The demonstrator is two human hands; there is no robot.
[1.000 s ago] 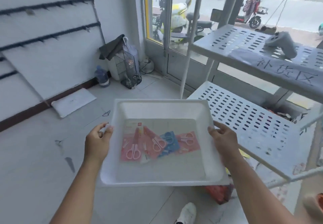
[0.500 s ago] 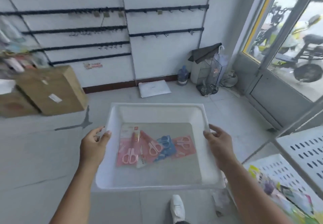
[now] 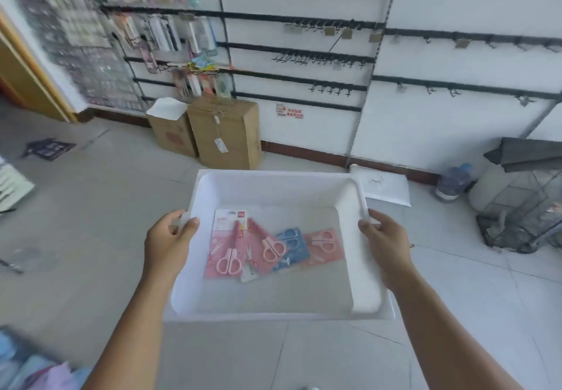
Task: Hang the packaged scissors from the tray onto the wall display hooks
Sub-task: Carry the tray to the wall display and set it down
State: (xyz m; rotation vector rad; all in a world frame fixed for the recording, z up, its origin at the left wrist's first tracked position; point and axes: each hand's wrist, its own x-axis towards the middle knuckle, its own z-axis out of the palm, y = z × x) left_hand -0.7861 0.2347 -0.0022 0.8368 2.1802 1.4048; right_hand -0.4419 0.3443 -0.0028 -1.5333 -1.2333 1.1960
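Both hands clamp the white tray (image 3: 273,189), left hand (image 3: 165,243) and right hand (image 3: 384,243) curled over its side rims; the packaged scissors (image 3: 264,245) lie inside; the view has swung from the doorway to face the wall display hooks (image 3: 316,60), so hanging comes next

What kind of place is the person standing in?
Probably a small shop being stocked: the wall carries rows of display hooks, packaged goods hang at the left, and cardboard boxes stand below.

forearms: bare, no sleeves | hands (image 3: 165,245): no gloves | wrists: nothing worn
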